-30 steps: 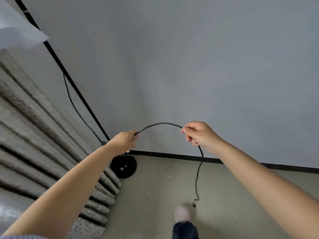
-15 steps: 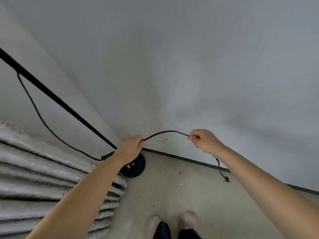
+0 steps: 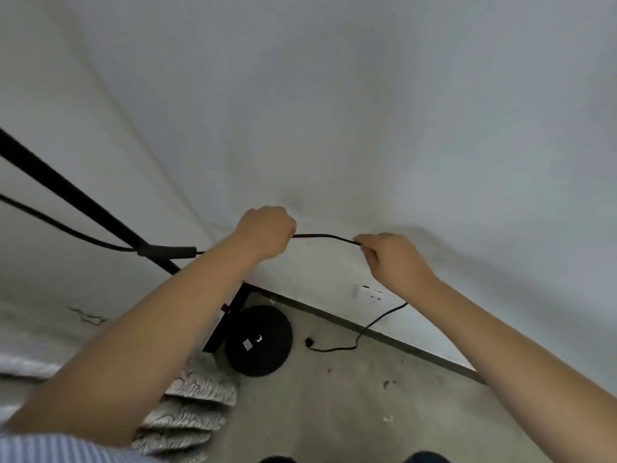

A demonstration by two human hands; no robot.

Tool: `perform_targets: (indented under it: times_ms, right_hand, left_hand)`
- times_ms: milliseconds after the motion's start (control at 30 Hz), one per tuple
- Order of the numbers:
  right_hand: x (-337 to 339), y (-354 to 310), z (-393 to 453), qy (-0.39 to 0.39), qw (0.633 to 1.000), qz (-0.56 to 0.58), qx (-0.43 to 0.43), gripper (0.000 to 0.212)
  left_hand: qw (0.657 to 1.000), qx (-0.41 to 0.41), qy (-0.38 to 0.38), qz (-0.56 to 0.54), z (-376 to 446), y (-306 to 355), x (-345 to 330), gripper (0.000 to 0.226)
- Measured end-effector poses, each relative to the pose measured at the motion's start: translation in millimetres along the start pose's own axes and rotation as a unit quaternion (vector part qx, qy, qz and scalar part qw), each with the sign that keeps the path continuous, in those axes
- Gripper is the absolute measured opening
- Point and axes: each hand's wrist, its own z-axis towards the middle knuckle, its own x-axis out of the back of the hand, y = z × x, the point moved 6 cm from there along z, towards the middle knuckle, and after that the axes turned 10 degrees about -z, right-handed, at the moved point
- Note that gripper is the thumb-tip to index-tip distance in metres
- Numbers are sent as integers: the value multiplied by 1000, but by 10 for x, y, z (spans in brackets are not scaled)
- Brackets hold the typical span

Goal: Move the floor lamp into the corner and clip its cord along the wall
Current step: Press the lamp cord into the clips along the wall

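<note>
The cord [image 3: 325, 236] stretches in a short arc between both raised hands in front of the far wall [image 3: 367, 111]: the left hand [image 3: 267, 230] fisted round it, the right hand [image 3: 389, 257] pinching it. The floor lamp [image 3: 257, 340] stands in the corner, base near the curtain [image 3: 187, 409].

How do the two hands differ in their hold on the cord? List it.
1. The left hand is a closed fist around the cord; the right hand pinches it at the fingertips.
2. The left hand sits higher and nearer the corner; the right hand is lower, above the wall socket.
3. Beyond the left hand the cord runs toward the lamp pole; below the right hand it drops to the floor.
Shared: both grip the same cord, close to the wall.
</note>
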Motion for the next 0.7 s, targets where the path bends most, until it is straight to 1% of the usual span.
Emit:
perform_targets:
  times_ms: [100, 200, 300, 367, 433, 500, 600, 700]
  right_hand:
    - [-376, 79, 148, 51, 998, -14, 26, 27]
    - [-647, 183, 251, 99, 993, -37, 52, 24]
    - [-848, 217, 294, 128, 986, -68, 84, 22]
    - [-913, 175, 289, 158, 980, -72, 97, 19]
    - [-930, 131, 287, 197, 972, -86, 98, 16]
    - [-918, 106, 305, 238, 963, -90, 88, 15]
    - [-906, 139, 353, 270, 958, -72, 58, 15]
    - [-929, 161, 348, 281, 957, -54, 47, 14]
  left_hand:
    - [999, -30, 15, 13, 188, -75, -301, 27]
    - [999, -31, 35, 2, 318, -177, -543, 24]
    - [995, -33, 67, 60, 436, -229, -752, 25]
    - [990, -49, 106, 77, 458, -230, -818, 24]
    - [971, -118, 178, 112, 429, -183, -810, 19]
    - [943, -166, 243, 155, 362, -145, -755, 28]
    - [919, -182, 291, 195, 302, -148, -761, 28]
    - [895, -196, 334, 219, 263, -160, -779, 26]
